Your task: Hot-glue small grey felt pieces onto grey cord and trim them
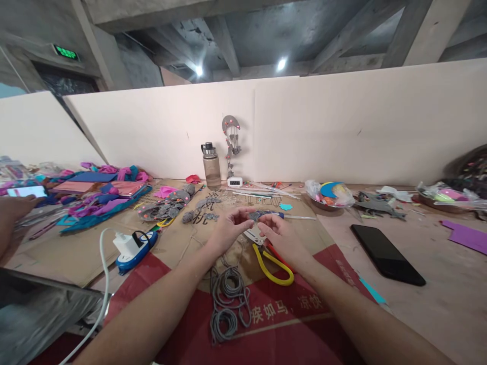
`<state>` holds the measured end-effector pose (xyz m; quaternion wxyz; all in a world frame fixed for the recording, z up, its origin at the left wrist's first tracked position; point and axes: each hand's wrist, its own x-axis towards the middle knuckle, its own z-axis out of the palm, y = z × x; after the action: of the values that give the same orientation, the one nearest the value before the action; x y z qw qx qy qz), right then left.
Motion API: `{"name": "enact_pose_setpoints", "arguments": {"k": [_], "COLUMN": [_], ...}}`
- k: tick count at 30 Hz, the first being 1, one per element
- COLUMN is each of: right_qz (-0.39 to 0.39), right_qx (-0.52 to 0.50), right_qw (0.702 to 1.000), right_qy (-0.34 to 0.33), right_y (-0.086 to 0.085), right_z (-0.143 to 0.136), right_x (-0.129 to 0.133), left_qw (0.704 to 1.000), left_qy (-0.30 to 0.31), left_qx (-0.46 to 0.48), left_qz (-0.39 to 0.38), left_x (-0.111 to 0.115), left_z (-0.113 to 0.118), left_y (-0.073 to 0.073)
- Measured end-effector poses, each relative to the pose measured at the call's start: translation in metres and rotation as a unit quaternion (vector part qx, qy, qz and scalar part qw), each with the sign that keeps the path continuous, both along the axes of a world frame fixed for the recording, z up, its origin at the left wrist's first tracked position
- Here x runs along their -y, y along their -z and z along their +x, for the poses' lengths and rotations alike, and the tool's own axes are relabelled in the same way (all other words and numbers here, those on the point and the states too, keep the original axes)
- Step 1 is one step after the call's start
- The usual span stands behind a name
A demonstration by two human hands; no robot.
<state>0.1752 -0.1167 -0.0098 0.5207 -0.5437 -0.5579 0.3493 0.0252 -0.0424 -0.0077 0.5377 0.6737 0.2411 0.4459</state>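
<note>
My left hand and my right hand are close together above the cardboard, fingers curled inward. Between their fingertips is a small grey piece, too small to make out clearly; both hands pinch at it. Under my right hand lie scissors with a yellow handle and a red handle part beside it, the blades partly hidden. Coiled grey cord rests nearer to me on the red printed part of the cardboard. A blue-handled tool lies just behind the fingers.
At the back stand a water bottle, a small white clock and a grey hanging ornament. Grey cut pieces and a blue-white power strip lie left. A black phone lies right. Another person's hand shows far left.
</note>
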Motion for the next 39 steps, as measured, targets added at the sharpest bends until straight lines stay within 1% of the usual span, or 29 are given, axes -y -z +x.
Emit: {"name": "enact_pose_setpoints", "arguments": {"k": [3, 6, 9, 13, 16, 18, 19, 21, 23, 26, 28, 29, 32, 34, 36, 39], "right_qz": [-0.004, -0.014, -0.018, 0.009, 0.002, -0.005, 0.000, 0.011, 0.000, -0.042, -0.057, -0.064, -0.095, -0.117, -0.131, -0.134], "right_qx": [-0.015, -0.011, 0.029, 0.115, 0.115, 0.123, 0.143, 0.213, 0.306, 0.445, 0.509, 0.530, 0.569, 0.582, 0.583, 0.576], "right_qw": [1.000, 1.000, 0.999, 0.993, 0.993, 0.992, 0.990, 0.977, 0.952, 0.894, 0.859, 0.846, 0.817, 0.804, 0.801, 0.806], "right_qy": [0.005, 0.009, 0.015, 0.020, 0.015, 0.011, 0.011, 0.018, 0.027, 0.026, 0.023, 0.019, 0.001, -0.009, -0.012, -0.025], "right_y": [-0.006, -0.010, -0.007, 0.000, 0.001, 0.000, 0.001, 0.003, 0.007, 0.013, 0.015, 0.015, 0.013, 0.012, 0.011, 0.009], "right_z": [-0.005, -0.005, -0.001, 0.001, 0.000, 0.000, 0.001, 0.004, 0.008, 0.010, 0.009, 0.008, 0.004, 0.004, 0.006, 0.015], "right_x": [0.001, 0.001, -0.001, -0.002, 0.000, 0.001, 0.002, 0.002, 0.003, 0.006, 0.010, 0.012, 0.016, 0.017, 0.016, 0.015], "left_qw": [0.999, 0.999, 0.998, 0.996, 0.994, 0.995, 0.996, 0.996, 0.988, 0.969, 0.958, 0.953, 0.944, 0.945, 0.953, 0.973], "left_qy": [0.022, 0.037, 0.051, 0.046, 0.054, 0.049, 0.036, 0.002, -0.029, -0.101, -0.125, -0.140, -0.163, -0.171, -0.165, -0.145], "left_qx": [-0.021, -0.032, -0.037, -0.072, -0.090, -0.081, -0.064, -0.003, 0.079, 0.160, 0.189, 0.198, 0.201, 0.180, 0.144, 0.068], "left_qz": [0.009, 0.003, -0.016, -0.015, -0.013, -0.030, -0.043, -0.085, -0.126, -0.157, -0.173, -0.184, -0.206, -0.212, -0.207, -0.165], "left_x": [0.003, 0.005, 0.005, 0.001, -0.003, -0.008, -0.012, -0.024, -0.039, -0.063, -0.075, -0.079, -0.085, -0.084, -0.083, -0.083], "left_z": [0.001, 0.001, 0.000, -0.001, -0.002, -0.004, -0.006, -0.014, -0.026, -0.048, -0.060, -0.064, -0.070, -0.071, -0.069, -0.065], "left_y": [0.001, 0.001, -0.001, 0.000, 0.002, 0.001, 0.000, -0.004, -0.008, -0.014, -0.015, -0.015, -0.014, -0.013, -0.011, -0.005]}}
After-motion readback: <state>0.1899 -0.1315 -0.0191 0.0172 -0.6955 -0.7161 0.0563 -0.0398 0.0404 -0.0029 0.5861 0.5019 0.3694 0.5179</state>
